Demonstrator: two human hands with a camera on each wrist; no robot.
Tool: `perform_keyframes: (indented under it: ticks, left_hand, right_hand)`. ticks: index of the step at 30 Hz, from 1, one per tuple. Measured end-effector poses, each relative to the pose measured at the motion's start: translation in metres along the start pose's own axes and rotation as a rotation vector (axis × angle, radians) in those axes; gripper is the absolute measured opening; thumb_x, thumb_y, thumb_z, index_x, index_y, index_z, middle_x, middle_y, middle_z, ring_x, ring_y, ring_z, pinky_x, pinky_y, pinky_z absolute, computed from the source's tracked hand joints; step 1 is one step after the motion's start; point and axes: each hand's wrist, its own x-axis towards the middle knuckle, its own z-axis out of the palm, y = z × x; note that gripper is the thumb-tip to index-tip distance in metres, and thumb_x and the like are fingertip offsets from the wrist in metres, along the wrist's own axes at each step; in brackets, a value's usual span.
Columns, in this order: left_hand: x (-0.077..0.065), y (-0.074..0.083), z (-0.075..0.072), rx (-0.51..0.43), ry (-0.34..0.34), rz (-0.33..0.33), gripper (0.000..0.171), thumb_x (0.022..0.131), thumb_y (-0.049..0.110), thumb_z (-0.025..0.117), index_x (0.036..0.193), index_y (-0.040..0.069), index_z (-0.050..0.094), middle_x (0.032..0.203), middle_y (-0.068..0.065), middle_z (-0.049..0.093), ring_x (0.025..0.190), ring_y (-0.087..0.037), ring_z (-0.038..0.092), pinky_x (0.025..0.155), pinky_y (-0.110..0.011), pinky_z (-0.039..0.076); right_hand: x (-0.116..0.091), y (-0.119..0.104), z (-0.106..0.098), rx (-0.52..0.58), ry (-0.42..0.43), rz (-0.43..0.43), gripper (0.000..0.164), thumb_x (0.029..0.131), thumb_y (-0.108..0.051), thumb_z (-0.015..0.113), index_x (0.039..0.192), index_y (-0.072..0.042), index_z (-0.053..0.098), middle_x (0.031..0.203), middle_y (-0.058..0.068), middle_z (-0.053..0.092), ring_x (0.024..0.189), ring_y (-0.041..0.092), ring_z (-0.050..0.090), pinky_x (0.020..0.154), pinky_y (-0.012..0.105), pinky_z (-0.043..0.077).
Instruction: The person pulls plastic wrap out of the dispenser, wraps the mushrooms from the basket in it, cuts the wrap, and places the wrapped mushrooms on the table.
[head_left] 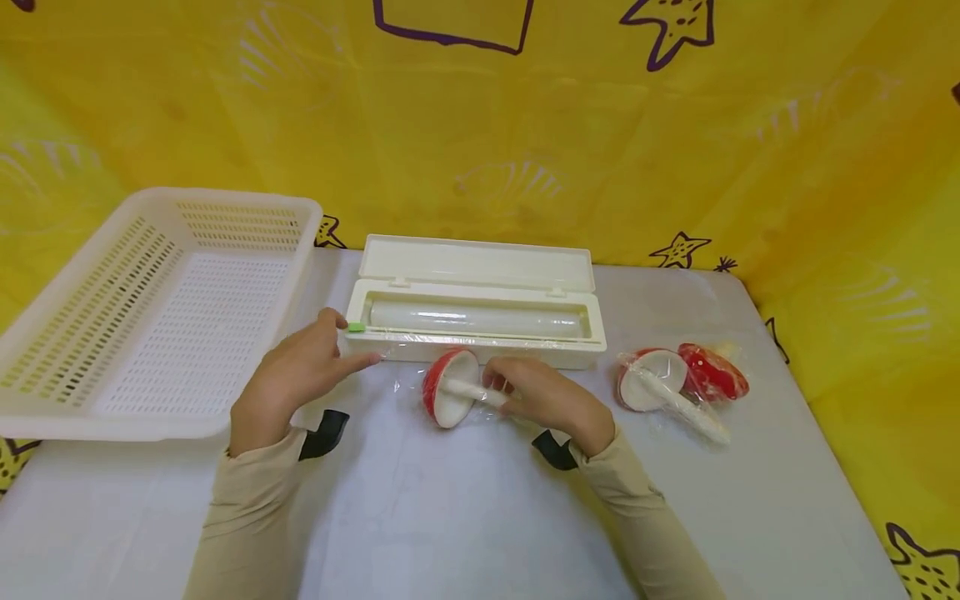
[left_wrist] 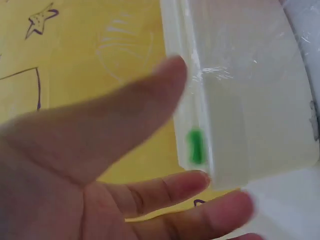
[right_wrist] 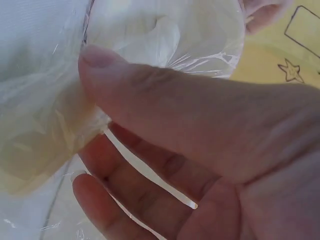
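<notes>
A mushroom (head_left: 452, 404) with a red cap and white stem lies on its side in clear film, before the cling film dispenser (head_left: 585, 354). My right hand (head_left: 551, 398) holds it by the stem; in the right wrist view, the thumb (right_wrist: 102, 65) presses on the filmed stem and the fingers curl beneath. My left hand (head_left: 300, 371) is at the dispenser's left end, fingers loosely spread and holding nothing. Its fingertips are right by the green slider (left_wrist: 196, 146). The dispenser's lid (head_left: 476, 260) stands raised, showing the film roll (head_left: 472, 317).
A white slotted basket (head_left: 307, 250) stands at the left. On the right, another film-wrapped mushroom (head_left: 651, 379) lies against a wrapped red object (head_left: 712, 373). Behind the table (head_left: 420, 517) hangs a yellow patterned cloth (head_left: 375, 150).
</notes>
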Motion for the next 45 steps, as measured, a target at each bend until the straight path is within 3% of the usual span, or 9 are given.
perform_keyframes:
  ticks: [2, 7, 12, 20, 27, 31, 37, 40, 45]
  left_hand:
    - [-0.004, 0.000, -0.003, 0.045, -0.005, 0.017, 0.059, 0.095, 0.047, 0.061, 0.129, 0.000, 0.048, 0.102, -0.020, 0.066, 0.081, -0.029, 0.061, 0.065, -0.040, 0.047]
    - [0.000, -0.007, 0.005, 0.040, -0.010, 0.089, 0.031, 0.097, 0.034, 0.060, 0.112, 0.008, 0.069, 0.089, -0.011, 0.070, 0.077, -0.025, 0.060, 0.061, -0.034, 0.043]
    - [0.017, -0.011, 0.028, -0.102, -0.003, 0.167, 0.027, 0.100, 0.030, 0.058, 0.098, 0.007, 0.073, 0.072, -0.004, 0.065, 0.067, -0.017, 0.054, 0.062, -0.029, 0.039]
    - [0.021, -0.009, 0.037, -0.194, 0.103, 0.133, 0.028, 0.097, 0.031, 0.060, 0.085, 0.009, 0.074, 0.068, -0.002, 0.067, 0.065, -0.015, 0.054, 0.059, -0.029, 0.038]
    - [0.015, -0.014, 0.025, -0.203, 0.033, 0.118, 0.028, 0.095, 0.027, 0.056, 0.082, 0.009, 0.073, 0.070, -0.003, 0.067, 0.071, -0.015, 0.052, 0.062, -0.026, 0.038]
    - [0.015, -0.020, 0.022, -0.222, -0.072, 0.154, 0.025, 0.094, 0.023, 0.058, 0.081, 0.006, 0.071, 0.067, -0.002, 0.064, 0.070, -0.015, 0.052, 0.063, -0.025, 0.040]
    - [0.010, -0.026, 0.014, -0.149, -0.142, 0.150, 0.027, 0.096, 0.028, 0.059, 0.082, 0.007, 0.069, 0.070, 0.000, 0.063, 0.074, -0.016, 0.055, 0.069, -0.028, 0.043]
    - [0.008, -0.025, 0.013, -0.121, -0.044, 0.098, 0.035, 0.098, 0.038, 0.057, 0.092, 0.004, 0.063, 0.083, -0.007, 0.065, 0.080, -0.021, 0.057, 0.071, -0.030, 0.042]
    - [0.012, -0.019, 0.021, -0.217, 0.089, -0.040, 0.077, 0.094, 0.058, 0.055, 0.137, -0.003, 0.036, 0.127, -0.027, 0.054, 0.108, -0.041, 0.058, 0.087, -0.048, 0.048]
  right_hand:
    - [0.001, 0.002, 0.000, 0.018, -0.005, -0.004, 0.029, 0.078, 0.004, 0.078, 0.102, -0.005, 0.064, 0.095, 0.006, 0.068, 0.090, 0.022, 0.063, 0.082, 0.030, 0.053]
    - [-0.001, 0.007, -0.003, 0.029, -0.011, -0.042, 0.027, 0.080, 0.004, 0.074, 0.104, -0.003, 0.063, 0.096, 0.008, 0.068, 0.090, 0.022, 0.063, 0.083, 0.033, 0.054]
    - [-0.004, 0.011, -0.007, 0.014, -0.011, -0.055, 0.025, 0.082, 0.007, 0.070, 0.105, -0.002, 0.063, 0.097, 0.008, 0.067, 0.091, 0.022, 0.063, 0.085, 0.036, 0.054]
    - [-0.007, 0.014, -0.013, 0.039, -0.045, -0.042, 0.026, 0.083, 0.008, 0.067, 0.106, -0.001, 0.062, 0.099, 0.009, 0.068, 0.093, 0.022, 0.063, 0.088, 0.040, 0.055]
    - [-0.011, 0.019, -0.016, 0.056, -0.051, -0.021, 0.027, 0.083, 0.010, 0.064, 0.106, -0.003, 0.060, 0.099, 0.011, 0.066, 0.094, 0.026, 0.062, 0.088, 0.041, 0.054]
    - [-0.013, 0.022, -0.018, 0.061, -0.045, -0.012, 0.026, 0.083, 0.010, 0.062, 0.105, -0.003, 0.060, 0.098, 0.011, 0.067, 0.093, 0.024, 0.063, 0.088, 0.042, 0.054]
    - [-0.011, 0.023, -0.016, 0.052, -0.039, -0.008, 0.027, 0.082, 0.010, 0.062, 0.105, -0.003, 0.060, 0.097, 0.011, 0.068, 0.091, 0.024, 0.063, 0.085, 0.036, 0.053]
    - [-0.010, 0.022, -0.015, 0.037, -0.026, -0.012, 0.025, 0.083, 0.009, 0.063, 0.105, -0.002, 0.061, 0.097, 0.011, 0.068, 0.091, 0.026, 0.063, 0.085, 0.036, 0.052]
    - [-0.010, 0.018, -0.014, 0.015, -0.006, -0.024, 0.024, 0.082, 0.007, 0.065, 0.105, 0.000, 0.063, 0.100, 0.012, 0.068, 0.095, 0.027, 0.064, 0.089, 0.040, 0.053]
